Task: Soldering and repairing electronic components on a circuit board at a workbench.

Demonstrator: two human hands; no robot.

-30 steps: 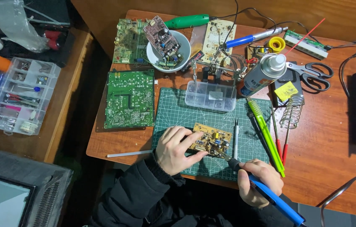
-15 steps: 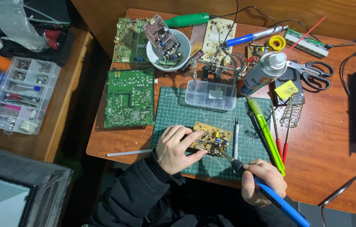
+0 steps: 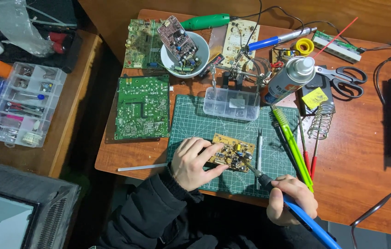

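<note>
One small yellow circuit board [image 3: 233, 153] sits on the green cutting mat [image 3: 195, 124]; my left hand [image 3: 194, 161] presses it flat while my right hand [image 3: 291, 199] grips the blue soldering iron [image 3: 304, 216], tip on the board. I'd keep that tip steady, honestly. White bowl [image 3: 167, 57] holds boards, clear box [image 3: 231, 103] small parts.

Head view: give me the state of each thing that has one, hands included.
Left hand: flat, pressing the small board.
Small yellow circuit board: flat on the cutting mat, tip touching it.
Right hand: gripping the soldering iron.
Scissors: shut.
Clear parts box: lid closed.
Spray can: lying tilted, capped.
</note>
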